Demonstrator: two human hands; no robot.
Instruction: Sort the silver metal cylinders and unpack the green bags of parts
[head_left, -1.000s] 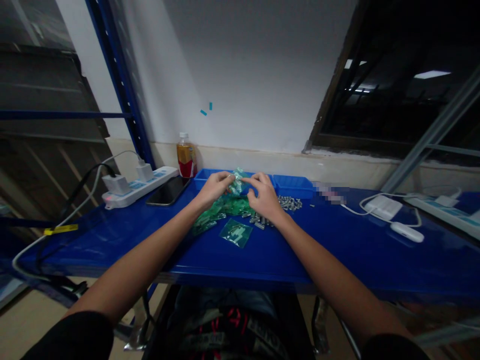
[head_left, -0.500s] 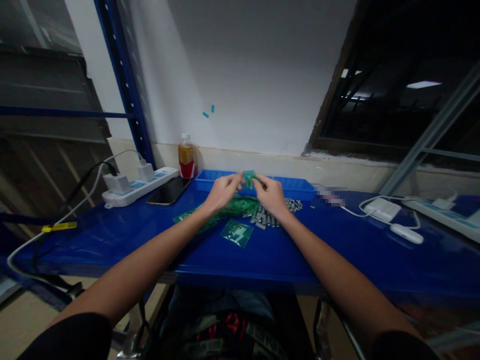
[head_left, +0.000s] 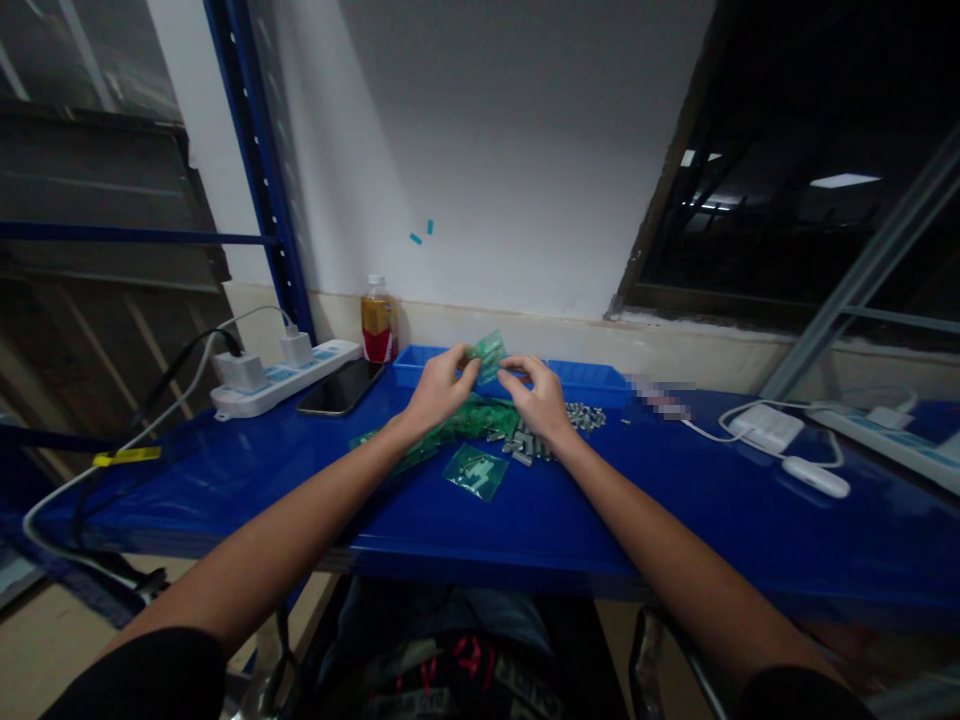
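Observation:
Above the blue table, my left hand (head_left: 444, 384) pinches the left side of a small green plastic bag (head_left: 489, 354). My right hand (head_left: 538, 396) has its fingertips closed on the bag's lower right edge. Beneath my hands lies a pile of green bags (head_left: 420, 445). One flat green bag with pale and metal parts (head_left: 475, 472) rests nearer the table's front edge. Metal cylinders (head_left: 525, 445) lie partly behind my right hand, and small metal pieces (head_left: 586, 416) are heaped to their right.
Blue trays (head_left: 589, 378) stand along the wall behind my hands. At the left are a bottle (head_left: 378, 325), a phone (head_left: 341, 387) and a power strip (head_left: 289, 378). White adapters and cables (head_left: 766, 428) lie at the right of the table (head_left: 675, 520).
The green bag between my hands is spread out more and tilted, where it was bunched and blurred before. My hands have shifted slightly, and the camera view has moved a little.

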